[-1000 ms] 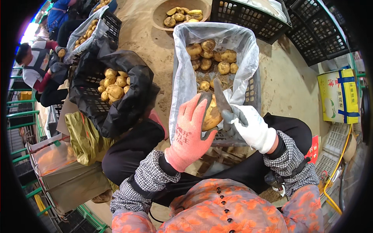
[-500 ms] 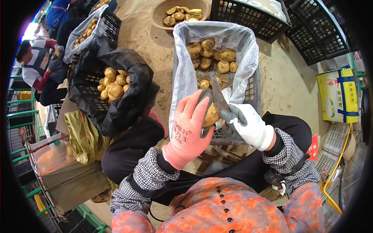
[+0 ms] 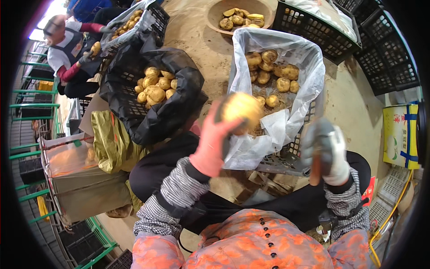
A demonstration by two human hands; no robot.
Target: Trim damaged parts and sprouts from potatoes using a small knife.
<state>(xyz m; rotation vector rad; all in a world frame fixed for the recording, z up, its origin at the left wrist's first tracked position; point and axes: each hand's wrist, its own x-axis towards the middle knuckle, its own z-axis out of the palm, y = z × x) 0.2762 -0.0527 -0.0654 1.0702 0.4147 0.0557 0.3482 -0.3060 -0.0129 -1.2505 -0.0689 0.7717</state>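
Observation:
My left hand (image 3: 209, 145), in a pink work glove, is wrapped round a large potato (image 3: 244, 110), smeared by motion. It is raised over the near left side of a black crate lined with white plastic (image 3: 309, 85). Dirty potatoes (image 3: 286, 71) lie inside that crate, mostly toward its far end. Off the crate's near right corner, my right hand (image 3: 333, 154), in a white and grey glove, is closed round a knife (image 3: 316, 168). Its brown handle shows below the fingers; the blade is blurred or hidden.
A crate lined with black plastic (image 3: 183, 71) holds several potatoes (image 3: 155, 93) to the left. Beyond stands a bowl (image 3: 215, 22) of potato pieces. Black crates (image 3: 309, 33) fill the far right, near a yellow box (image 3: 396, 134). A person (image 3: 67, 45) handles potatoes at far left.
My hands have moved apart: the left lifts the potato, while the right has drawn away to the right with the knife. The whole view has shifted, and the scene sits farther right.

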